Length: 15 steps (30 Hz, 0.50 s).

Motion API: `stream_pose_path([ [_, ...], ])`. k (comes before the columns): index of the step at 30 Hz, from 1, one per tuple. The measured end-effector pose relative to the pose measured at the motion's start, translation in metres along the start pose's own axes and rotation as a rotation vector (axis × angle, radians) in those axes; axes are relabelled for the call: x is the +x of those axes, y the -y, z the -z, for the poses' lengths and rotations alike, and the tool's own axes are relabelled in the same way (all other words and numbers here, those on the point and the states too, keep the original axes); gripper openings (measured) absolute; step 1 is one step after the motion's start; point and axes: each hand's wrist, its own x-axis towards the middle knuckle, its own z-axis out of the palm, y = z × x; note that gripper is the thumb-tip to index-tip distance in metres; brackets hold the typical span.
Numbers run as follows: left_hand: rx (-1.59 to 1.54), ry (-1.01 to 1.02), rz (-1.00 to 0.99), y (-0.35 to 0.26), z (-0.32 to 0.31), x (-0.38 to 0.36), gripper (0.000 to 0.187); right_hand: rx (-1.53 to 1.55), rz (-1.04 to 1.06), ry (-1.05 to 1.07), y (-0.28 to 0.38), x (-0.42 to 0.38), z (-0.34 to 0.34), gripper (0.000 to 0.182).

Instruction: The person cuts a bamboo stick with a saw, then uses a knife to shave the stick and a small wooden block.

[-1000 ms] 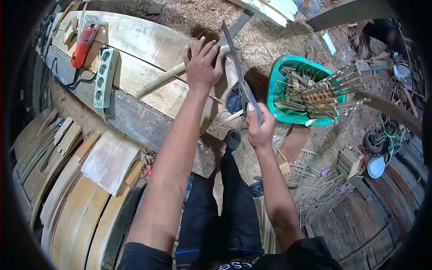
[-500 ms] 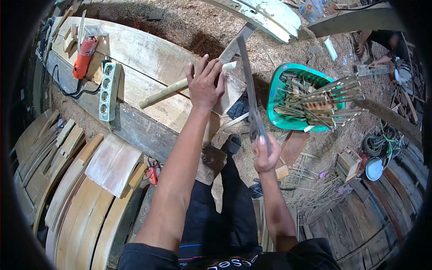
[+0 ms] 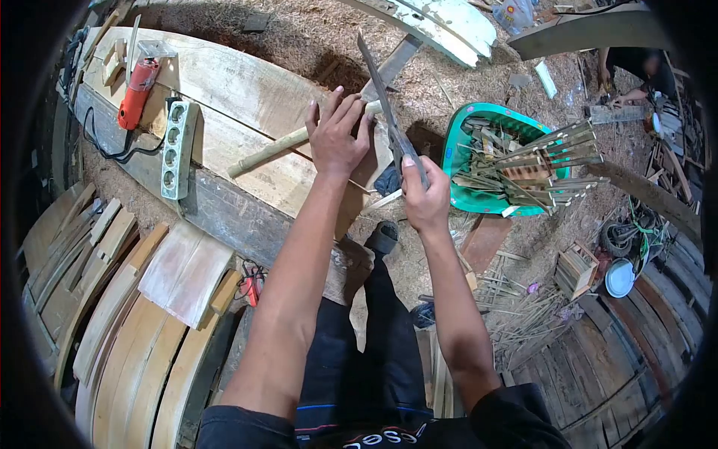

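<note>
My left hand [image 3: 338, 141] rests on a round bamboo stick [image 3: 268, 154], pressing it on the wide wooden board [image 3: 232, 82], with fingers apart. The stick's cut end pokes out to the right of this hand. In my right hand [image 3: 425, 188] is the handle of a long machete [image 3: 383, 93], its blade pointing up and slightly left. The blade is beside the stick's right end; whether they touch, I cannot tell.
A green basket [image 3: 452, 161] of split sticks stands at the right. A red power tool [image 3: 137, 93] and a power strip [image 3: 179, 150] lie on the board's left. Curved planks [image 3: 134, 344] fill the lower left. Another person's hand [image 3: 634, 96] shows at upper right.
My right hand has moved up and to the left with the machete, bringing the blade to the stick's right end. My left hand has barely shifted.
</note>
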Motion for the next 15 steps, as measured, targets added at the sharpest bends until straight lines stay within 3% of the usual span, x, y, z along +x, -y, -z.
stream_pose_path([
  [7,-0.027,0.034,0.025,-0.002,0.003,-0.003,0.022,0.270,-0.116,-0.009,-0.018,-0.081,0.033,0.029],
  [15,-0.032,-0.002,0.010,0.002,-0.001,0.000,0.023,0.210,-0.085,-0.029,-0.008,0.004,-0.012,0.034],
])
